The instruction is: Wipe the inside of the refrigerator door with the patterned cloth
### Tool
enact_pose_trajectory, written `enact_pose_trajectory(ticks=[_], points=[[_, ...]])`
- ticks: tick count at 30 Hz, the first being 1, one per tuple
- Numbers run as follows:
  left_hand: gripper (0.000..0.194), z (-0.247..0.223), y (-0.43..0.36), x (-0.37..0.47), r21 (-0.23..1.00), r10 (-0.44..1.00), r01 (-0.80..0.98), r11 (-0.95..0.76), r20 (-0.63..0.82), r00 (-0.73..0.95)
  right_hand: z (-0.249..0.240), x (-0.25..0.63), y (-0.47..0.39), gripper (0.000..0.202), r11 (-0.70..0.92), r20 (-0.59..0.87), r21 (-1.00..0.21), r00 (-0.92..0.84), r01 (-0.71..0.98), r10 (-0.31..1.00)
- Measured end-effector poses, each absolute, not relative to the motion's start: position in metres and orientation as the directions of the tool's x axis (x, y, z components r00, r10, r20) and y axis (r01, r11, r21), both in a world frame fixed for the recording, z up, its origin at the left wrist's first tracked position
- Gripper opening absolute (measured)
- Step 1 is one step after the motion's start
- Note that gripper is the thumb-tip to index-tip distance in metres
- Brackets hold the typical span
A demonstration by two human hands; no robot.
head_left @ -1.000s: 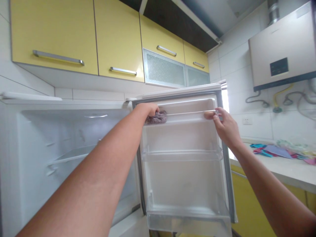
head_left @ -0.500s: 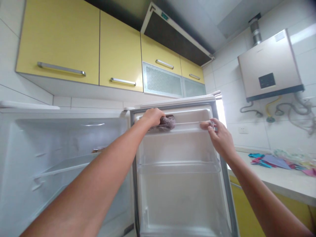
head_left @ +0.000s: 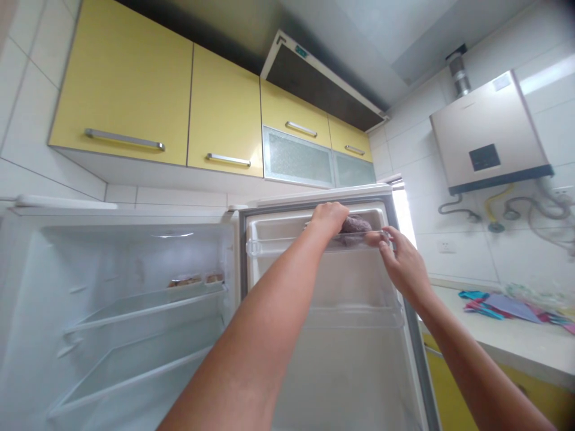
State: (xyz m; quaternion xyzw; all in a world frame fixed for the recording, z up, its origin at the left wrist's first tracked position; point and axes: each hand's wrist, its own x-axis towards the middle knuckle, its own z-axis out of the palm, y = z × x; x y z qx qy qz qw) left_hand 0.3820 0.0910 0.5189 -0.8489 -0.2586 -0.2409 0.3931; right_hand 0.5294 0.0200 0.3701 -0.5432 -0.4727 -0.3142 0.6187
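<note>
My left hand (head_left: 330, 218) is closed on a greyish-brown cloth (head_left: 357, 225) inside the top shelf (head_left: 269, 246) of the open fridge door (head_left: 350, 365). The cloth lies behind the shelf's clear front, towards its right end. With fingers curled round the right end of that clear front, my right hand (head_left: 402, 258) grips the door shelf. Its fingertips show through the plastic. Lower on the door runs a second clear shelf (head_left: 354, 317).
Left of the door is the fridge interior with glass shelves (head_left: 144, 305); small packs of food (head_left: 185, 281) sit on the upper one. Yellow cabinets (head_left: 130, 90) hang above. Coloured cloths (head_left: 512, 305) lie on the counter (head_left: 534, 341) at right, below a water heater (head_left: 492, 134).
My left hand has moved right along the top door shelf with the cloth, close to my right hand. My right hand stays at the shelf's right end. The view has shifted slightly.
</note>
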Motion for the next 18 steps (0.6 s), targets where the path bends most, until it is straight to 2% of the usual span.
enact_pose_trajectory(ticks=[7, 12, 15, 16, 18], points=[[0.036, 0.519, 0.119, 0.321, -0.5, 0.303, 0.699, -0.511, 0.656, 0.691, 0.367, 0.537, 0.025, 0.047, 0.103, 0.957, -0.285, 0.278, 0.953, 0.08], [0.033, 0.513, 0.139, 0.243, -0.442, 0.32, 0.775, -0.453, 0.73, 0.604, 0.366, 0.542, 0.028, 0.047, 0.073, 0.957, -0.282, 0.275, 0.957, 0.088], [0.041, 0.503, 0.144, 0.194, -0.302, 0.309, 0.839, -0.453, 0.829, 0.466, 0.367, 0.543, 0.028, 0.049, 0.075, 0.956, -0.283, 0.274, 0.956, 0.107], [0.041, 0.498, 0.145, 0.178, -0.186, 0.288, 0.849, -0.494, 0.887, 0.361, 0.367, 0.543, 0.028, 0.049, 0.079, 0.955, -0.284, 0.275, 0.956, 0.109], [0.043, 0.487, 0.145, 0.151, -0.037, 0.277, 0.863, -0.503, 0.939, 0.202, 0.367, 0.543, 0.028, 0.05, 0.087, 0.953, -0.292, 0.282, 0.953, 0.108]])
